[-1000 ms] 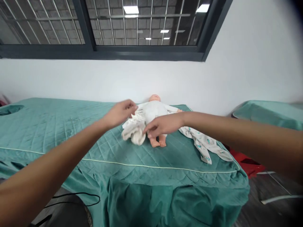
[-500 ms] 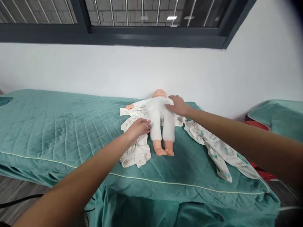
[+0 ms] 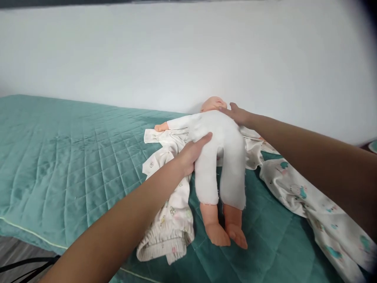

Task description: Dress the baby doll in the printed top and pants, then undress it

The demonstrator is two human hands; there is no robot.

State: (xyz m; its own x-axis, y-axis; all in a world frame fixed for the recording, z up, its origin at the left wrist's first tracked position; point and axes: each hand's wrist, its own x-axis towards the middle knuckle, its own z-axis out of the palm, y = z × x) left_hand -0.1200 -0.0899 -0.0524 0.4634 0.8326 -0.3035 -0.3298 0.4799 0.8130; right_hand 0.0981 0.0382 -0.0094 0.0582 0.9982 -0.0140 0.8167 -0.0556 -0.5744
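A baby doll (image 3: pixel 225 129) with a white cloth body and bare plastic feet lies on its back on the bed, its head (image 3: pixel 213 103) near the wall. My left hand (image 3: pixel 194 153) grips its side at the hip, thumb on top and the other fingers hidden. At the doll's neck and shoulder is my right hand (image 3: pixel 237 114), its thumb and a finger spread apart. A white printed baby garment (image 3: pixel 169 212) lies partly under the doll, on the left. White pants with teal prints (image 3: pixel 297 192) stretch out at the right, partly behind my right arm.
The green quilted bedspread (image 3: pixel 76 165) covers the bed, which stands against a white wall (image 3: pixel 147 59). Black cables (image 3: pixel 29 265) show by the floor at lower left.
The view has come closer and lower. My left hand has slid from beside the doll's leg onto its hip, and my right hand has shifted from the shoulder toward the neck.
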